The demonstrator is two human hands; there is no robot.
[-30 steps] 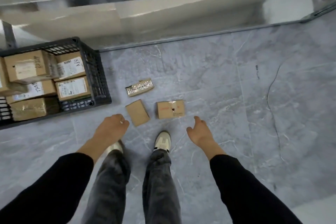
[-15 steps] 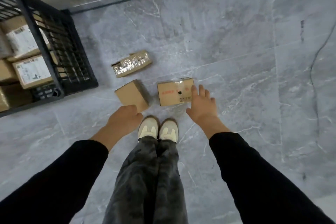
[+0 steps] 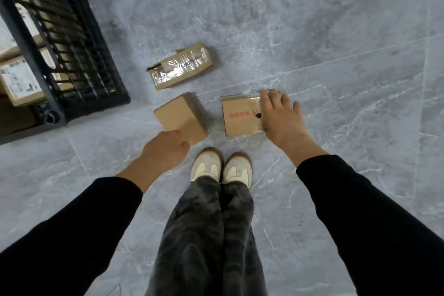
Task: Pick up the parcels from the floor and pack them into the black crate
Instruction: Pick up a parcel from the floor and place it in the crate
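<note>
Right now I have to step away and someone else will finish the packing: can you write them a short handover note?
Right hand: laid on the right end of the red-printed parcel, which is on the floor; grip not closed yet.
Left hand: loosely curled, empty, at the near corner of the plain parcel.
Taped parcel lies just beyond, untouched.
Black crate stands to the left with several boxes already inside.
Left to do: lift all three floor parcels and pack them into the crate.

Grey marbled floor tiles (image 3: 312, 31); pale veins; thin grout lines
</note>
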